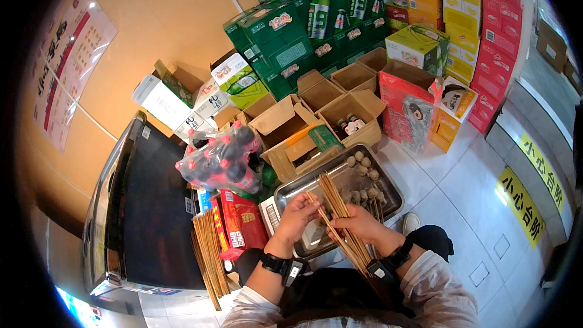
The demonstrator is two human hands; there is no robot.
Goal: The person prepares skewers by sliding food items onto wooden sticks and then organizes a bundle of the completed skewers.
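My right hand [362, 227] is wrapped around a bundle of thin bamboo skewers [334, 193], which slant from above the tray down toward my lap. With thumb and fingertips, my left hand [296, 216] pinches the upper end of a single bamboo skewer [322, 213] that stands slightly apart from the bundle. Beneath both hands is a shallow stainless-steel tray [397, 200]. Round brownish balls [363, 164] lie at its far right. Nearer my right hand, more balls [360, 196] sit with skewers by them, partly covered by the hand and the bundle.
Another skewer bundle [212, 255] leans left, beside a red carton [243, 223] and a black-fronted appliance [159, 209]. Plastic-wrapped cola bottles [223, 159] and open cardboard boxes [282, 118] stand beyond the tray. Green beer cartons [278, 32] are stacked behind. Steps with yellow signs [519, 205] are right.
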